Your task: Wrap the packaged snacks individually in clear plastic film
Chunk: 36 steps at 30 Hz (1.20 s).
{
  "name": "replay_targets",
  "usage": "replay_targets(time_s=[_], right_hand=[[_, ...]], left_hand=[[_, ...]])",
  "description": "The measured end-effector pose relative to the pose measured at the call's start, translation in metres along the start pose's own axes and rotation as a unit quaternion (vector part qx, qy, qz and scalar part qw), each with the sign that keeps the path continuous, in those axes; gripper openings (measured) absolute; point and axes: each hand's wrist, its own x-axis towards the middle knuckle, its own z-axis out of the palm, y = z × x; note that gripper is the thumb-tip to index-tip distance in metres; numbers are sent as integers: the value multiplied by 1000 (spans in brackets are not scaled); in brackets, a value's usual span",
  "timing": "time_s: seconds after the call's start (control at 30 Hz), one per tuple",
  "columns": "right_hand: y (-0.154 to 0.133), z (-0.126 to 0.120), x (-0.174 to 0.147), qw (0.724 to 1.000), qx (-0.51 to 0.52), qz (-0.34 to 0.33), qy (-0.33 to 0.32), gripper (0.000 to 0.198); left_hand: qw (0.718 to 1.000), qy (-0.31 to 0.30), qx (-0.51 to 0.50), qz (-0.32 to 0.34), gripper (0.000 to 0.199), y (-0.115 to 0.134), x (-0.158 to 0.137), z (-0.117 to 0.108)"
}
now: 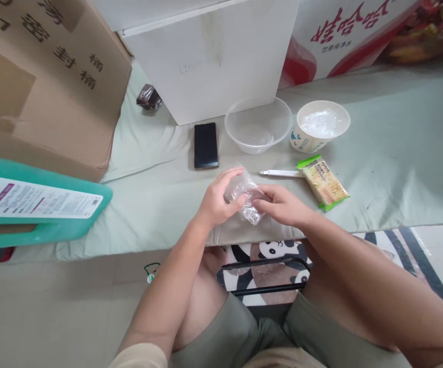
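A crinkled clear plastic wrapper (250, 209) is held between my two hands over the front of the cloth-covered table. My left hand (221, 199) curves around its left side, thumb pressed on the front. From the right, my right hand (281, 203) pinches it between thumb and fingers. Whether anything lies inside the plastic cannot be made out. Just beyond my right hand lies a slim white stick-like tool (281, 173), its right end reaching a green-edged biscuit packet (325, 183). A clear plastic bowl (258, 145) stands behind my hands.
A paper tub (309, 140) with clear plastic inside stands right of the bowl. A phone (206, 145) lies to the left. Farther back are a small dark plastic-wrapped item (149, 97), a white box (221, 61) and a cardboard box (48, 92). A green container (52, 235) occupies the left edge.
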Motion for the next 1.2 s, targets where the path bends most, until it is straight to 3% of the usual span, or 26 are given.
replay_targets(time_s=[0.1,0.2,0.43,0.57,0.63,0.7,0.77,0.83,0.93,1.03,1.2], right_hand=[[0,2,0,999,40,-24,7,9],[0,2,0,996,47,-62,32,14],[2,2,2,999,17,-22,39,23],[5,5,4,998,4,-35,59,24],[6,5,4,995,-22,-26,92,22],[8,5,4,983,-70,-30,166,24],[8,5,4,970,-97,-54,218,39],[7,5,4,975,-80,-73,194,51],[7,6,4,989,-53,-46,129,39],[10,7,6,987,-39,-4,153,27],[15,8,9,982,50,-4,180,37]], left_hand=[[994,-43,-87,-60,58,-5,2,0],[985,-64,-144,-74,61,-9,3,-3],[978,-73,-174,-92,54,-9,3,-3],[972,-87,-167,-139,54,-8,4,-2],[968,-70,-174,-168,53,-7,4,-1],[958,-53,-200,-199,52,-6,5,-1],[944,-62,-233,-225,52,-4,5,-2],[933,-91,-254,-239,52,-2,5,-4],[930,-110,-245,-252,52,-1,5,-4],[930,-92,-234,-269,49,-1,5,-1],[910,-99,-280,-289,36,-2,8,5]])
